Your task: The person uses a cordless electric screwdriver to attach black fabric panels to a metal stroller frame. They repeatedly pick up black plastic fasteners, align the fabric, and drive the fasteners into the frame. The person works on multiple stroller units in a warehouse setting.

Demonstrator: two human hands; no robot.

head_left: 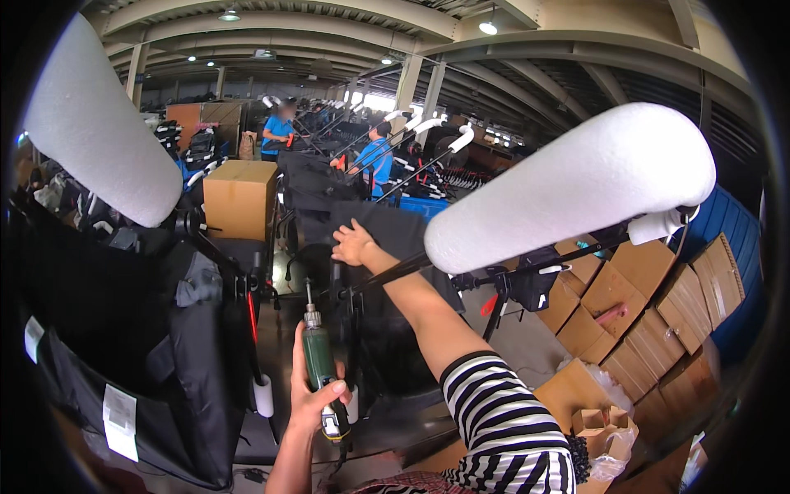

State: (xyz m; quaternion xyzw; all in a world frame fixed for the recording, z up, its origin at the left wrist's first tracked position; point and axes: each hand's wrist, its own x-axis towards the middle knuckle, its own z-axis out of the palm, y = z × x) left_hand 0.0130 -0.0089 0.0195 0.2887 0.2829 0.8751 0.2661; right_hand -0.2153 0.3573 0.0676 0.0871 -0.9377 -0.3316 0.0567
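My left hand [317, 391] is wrapped round a green electric screwdriver [318, 354], its long bit pointing up and away from me. The bit's tip is close to a dark metal frame [354, 317]. Farther out, my right hand [354, 244] lies with fingers spread on black fabric [387, 226] stretched over the frame. My right arm, in a striped sleeve, reaches across beneath a black tube. A large white foam-wrapped bar [568, 193] rises above that arm, and another white foam-wrapped bar [107, 123] stands at the upper left.
A black fabric body [123, 354] with white labels fills the left. Behind it stands a closed cardboard box [239, 198]. Open cartons [634, 305] are stacked at right beside a blue panel [741, 255]. Two people in blue shirts work among similar frames farther back.
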